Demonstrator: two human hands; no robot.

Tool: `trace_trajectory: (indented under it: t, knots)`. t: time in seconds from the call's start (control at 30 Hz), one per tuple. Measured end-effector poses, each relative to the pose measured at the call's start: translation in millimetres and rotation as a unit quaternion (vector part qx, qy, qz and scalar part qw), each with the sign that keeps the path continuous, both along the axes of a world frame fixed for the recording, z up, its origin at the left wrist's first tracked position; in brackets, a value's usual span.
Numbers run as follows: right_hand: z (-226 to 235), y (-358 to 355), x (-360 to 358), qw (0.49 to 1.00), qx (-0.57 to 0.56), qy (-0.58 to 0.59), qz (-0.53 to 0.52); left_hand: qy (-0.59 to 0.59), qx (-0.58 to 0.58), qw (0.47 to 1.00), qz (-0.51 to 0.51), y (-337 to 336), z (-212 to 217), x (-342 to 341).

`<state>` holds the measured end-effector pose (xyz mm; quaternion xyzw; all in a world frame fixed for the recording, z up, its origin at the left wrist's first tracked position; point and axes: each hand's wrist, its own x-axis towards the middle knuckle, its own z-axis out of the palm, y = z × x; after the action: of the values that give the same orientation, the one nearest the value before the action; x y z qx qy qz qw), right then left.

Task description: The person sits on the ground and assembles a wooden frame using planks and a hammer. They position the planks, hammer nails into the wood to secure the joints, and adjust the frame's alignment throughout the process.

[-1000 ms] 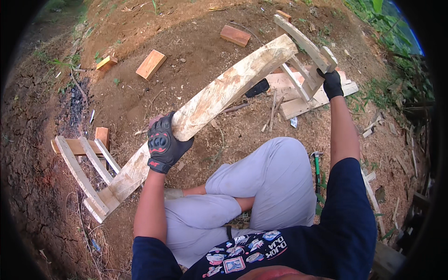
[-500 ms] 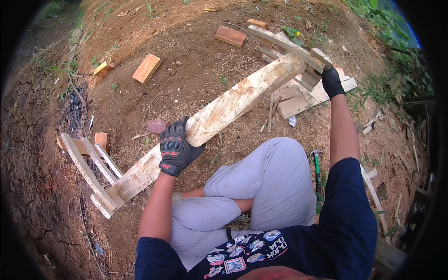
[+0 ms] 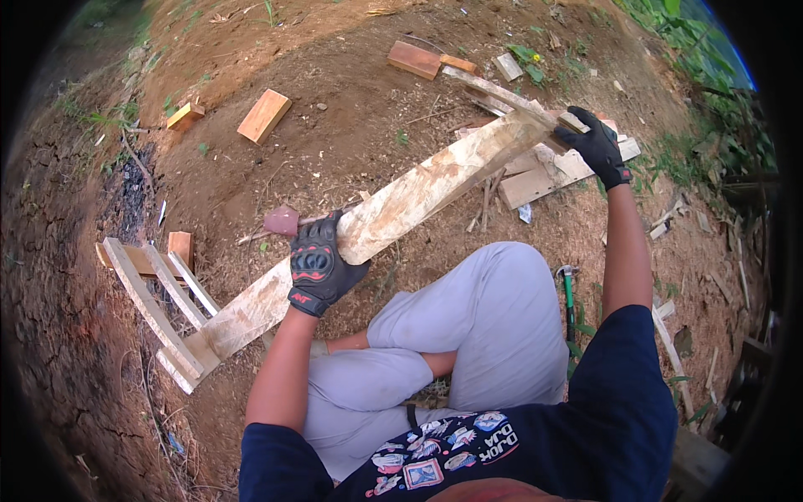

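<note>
On the bare dirt at far left lies a small slatted wooden frame [image 3: 155, 305], the long pale plank [image 3: 393, 213] resting its low end there. Left hand [image 3: 318, 266] – gloved, fingers wrapped shut round mid-plank. Right hand [image 3: 599, 146] clenches the far upper end – stiff, rough, probably heavy, so two spread grips suit it. A hammer [image 3: 569, 293] lies beside the knee

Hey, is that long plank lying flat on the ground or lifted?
Lifted at an angle. The left hand grips the plank mid-length, its near end rests on a wooden frame, and the right hand is at the far end.
</note>
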<state>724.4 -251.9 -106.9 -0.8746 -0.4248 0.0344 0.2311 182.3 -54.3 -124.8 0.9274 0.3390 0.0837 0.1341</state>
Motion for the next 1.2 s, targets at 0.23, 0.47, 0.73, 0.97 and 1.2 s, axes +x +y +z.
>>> trace_trajectory:
  t: [0.23, 0.47, 0.73, 0.97, 1.2]
  knots:
    - [-4, 18, 12, 0.987, -0.007, -0.023, -0.158, -0.019, 0.009, 1.0, -0.01, 4, -8, 6]
    - [-5, 43, 25, 0.985, 0.057, -0.001, -0.165, 0.009, 0.0, 1.0, -0.003, 4, -9, 9]
    - [-6, 70, 39, 0.986, 0.087, -0.039, -0.137, 0.027, -0.033, 0.999, 0.012, 7, 2, 10]
    - [-19, 85, 61, 0.971, 0.18, -0.087, -0.13, 0.019, -0.06, 0.998, 0.008, 11, 0, 13]
    - [-52, 53, 47, 0.956, 0.232, 0.03, -0.177, 0.037, -0.052, 0.998, -0.007, 7, -2, 14]
